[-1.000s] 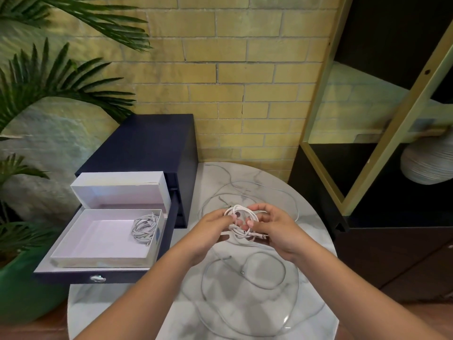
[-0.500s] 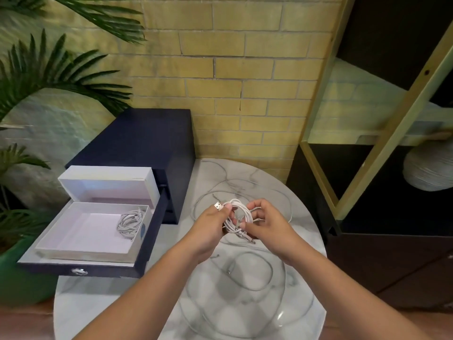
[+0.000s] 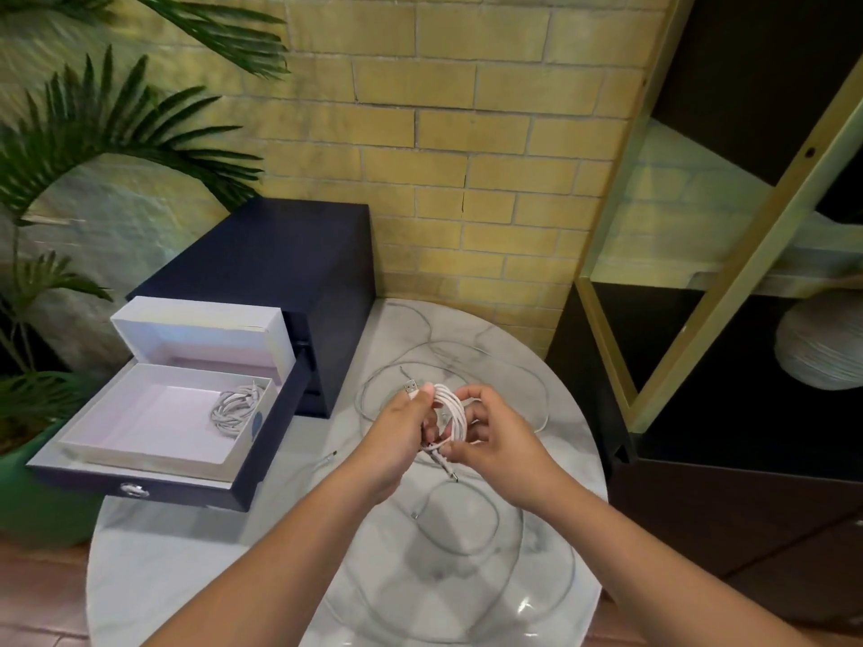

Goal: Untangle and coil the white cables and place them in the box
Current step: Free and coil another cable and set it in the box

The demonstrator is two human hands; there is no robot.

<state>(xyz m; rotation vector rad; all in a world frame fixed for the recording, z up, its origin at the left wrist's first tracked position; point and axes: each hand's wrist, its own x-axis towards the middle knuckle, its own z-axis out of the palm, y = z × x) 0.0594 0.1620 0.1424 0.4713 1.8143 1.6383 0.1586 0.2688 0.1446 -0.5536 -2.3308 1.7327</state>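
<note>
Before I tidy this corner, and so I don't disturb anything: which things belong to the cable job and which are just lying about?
Job: cable coil held in left hand and right hand; white box; coiled cable inside it; loose cables on the marble table.
Lying about: potted palm; ribbed vase; navy drawer cabinet; shelf unit.

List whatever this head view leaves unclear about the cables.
- Coiled cable: its middle is hidden, head view, behind the fingers of the left hand and right hand; whether it is fastened cannot be told.
- Loose cables on the table: thin and pale against the marble, head view; their count and crossings are unclear.
- Coil in the box: too small, head view, to make out its plugs.
</note>
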